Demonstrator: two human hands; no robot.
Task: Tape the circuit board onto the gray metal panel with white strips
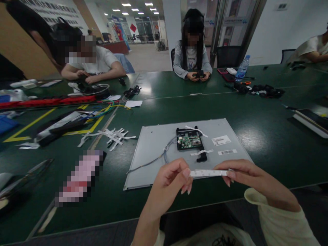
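Note:
A short white strip, perhaps tape, is stretched level between my two hands. My left hand pinches its left end, and my right hand pinches the right end. Beneath and beyond them a flat grey metal panel lies on the table. A green circuit board in a black bracket rests near the panel's middle, with white strips across the bracket's upper and lower parts. Grey cables run from the board toward the panel's left edge. Two printed labels are on the right side.
Crossed white strips lie left of the panel, near a blurred pink object. Farther left are a black-and-silver bundle and wires. Across the green table sit two people; a water bottle and black items stand right.

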